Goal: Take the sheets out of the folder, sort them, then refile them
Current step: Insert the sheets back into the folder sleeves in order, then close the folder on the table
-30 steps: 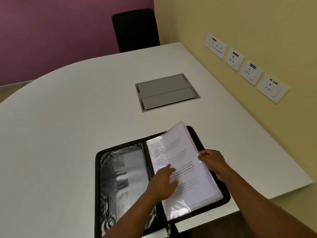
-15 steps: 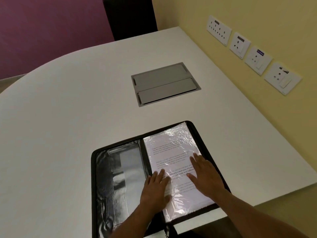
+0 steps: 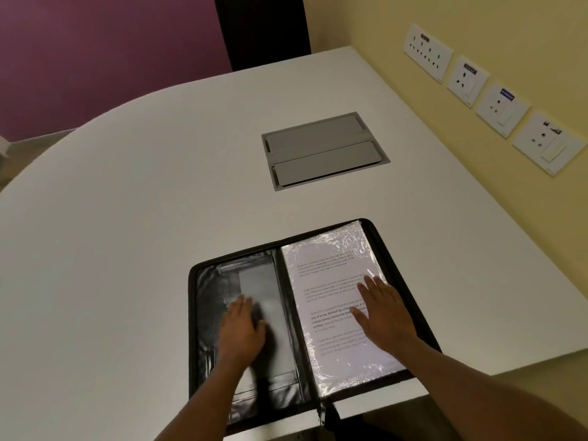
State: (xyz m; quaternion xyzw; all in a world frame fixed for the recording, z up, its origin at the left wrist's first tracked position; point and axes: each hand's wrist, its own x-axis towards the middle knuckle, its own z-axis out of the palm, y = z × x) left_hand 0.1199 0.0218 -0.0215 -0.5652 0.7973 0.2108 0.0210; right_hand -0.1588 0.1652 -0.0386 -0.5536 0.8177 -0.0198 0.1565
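Observation:
A black zip folder (image 3: 203, 316) lies open at the near edge of the white table (image 3: 143, 218). Its right half holds a stack of printed sheets in clear plastic sleeves (image 3: 331, 272). My right hand (image 3: 385, 316) lies flat on those sheets, fingers straight and spread. My left hand (image 3: 241, 329) rests flat on the folder's black left inner cover, blurred by motion. Neither hand holds anything.
A grey cable hatch (image 3: 324, 151) is set into the table beyond the folder. Wall sockets (image 3: 496, 106) line the yellow wall at the right. A black chair (image 3: 264, 30) stands at the far side. The table's right edge runs close to the folder.
The lifted sleeve page was laid down flat. My right hand let go of it and now presses on the sheets. My left hand moved from the sheets to the left cover.

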